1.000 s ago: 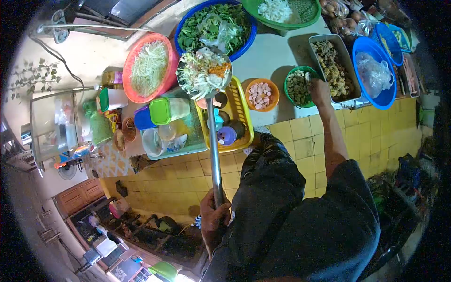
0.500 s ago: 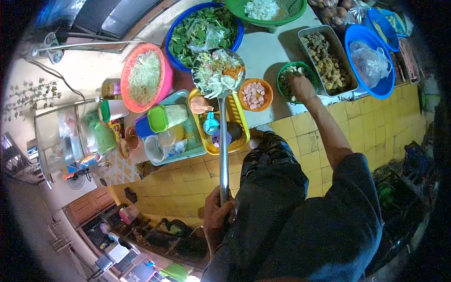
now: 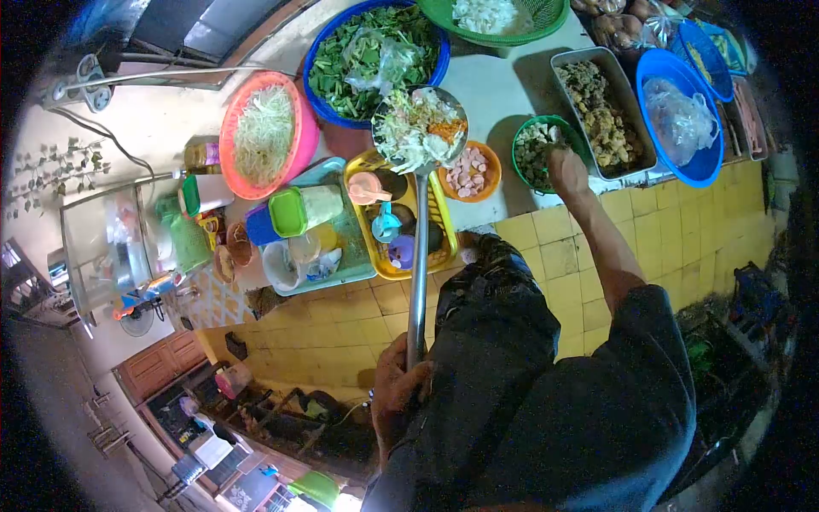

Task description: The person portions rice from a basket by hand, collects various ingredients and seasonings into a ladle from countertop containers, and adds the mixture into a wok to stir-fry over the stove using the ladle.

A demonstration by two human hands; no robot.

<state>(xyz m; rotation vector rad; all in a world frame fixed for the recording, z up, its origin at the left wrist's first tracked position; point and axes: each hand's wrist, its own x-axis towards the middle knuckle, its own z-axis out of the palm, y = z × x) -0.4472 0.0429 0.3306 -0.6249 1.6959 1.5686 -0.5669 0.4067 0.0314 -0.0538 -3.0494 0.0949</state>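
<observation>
My left hand [image 3: 397,386] is wrapped round the handle of a long metal ladle [image 3: 418,286]. In its bowl lie shredded pale vegetables [image 3: 414,128] and an orange-red paste [image 3: 447,130]. My right hand [image 3: 566,169] reaches into a small green bowl [image 3: 518,162] of chopped pale and dark pieces [image 3: 537,141]. Its fingers are drawn together at the bowl's right side; what they hold, if anything, is hidden. Between the ladle and that bowl stands an orange bowl [image 3: 492,189] of sliced pinkish pieces [image 3: 467,173].
A metal tray of fried pieces [image 3: 607,128] and a blue basin with a plastic bag [image 3: 704,175] stand right. Leafy greens in a blue basket [image 3: 314,94], a pink basket [image 3: 303,141] and a yellow basket of seasoning containers [image 3: 394,271] are left. A green colander [image 3: 490,36] stands at the back.
The ladle has shifted slightly right in view, now overlapping the orange bowl's edge. My right hand has moved from the green bowl's middle to its right side, uncovering more pieces.
</observation>
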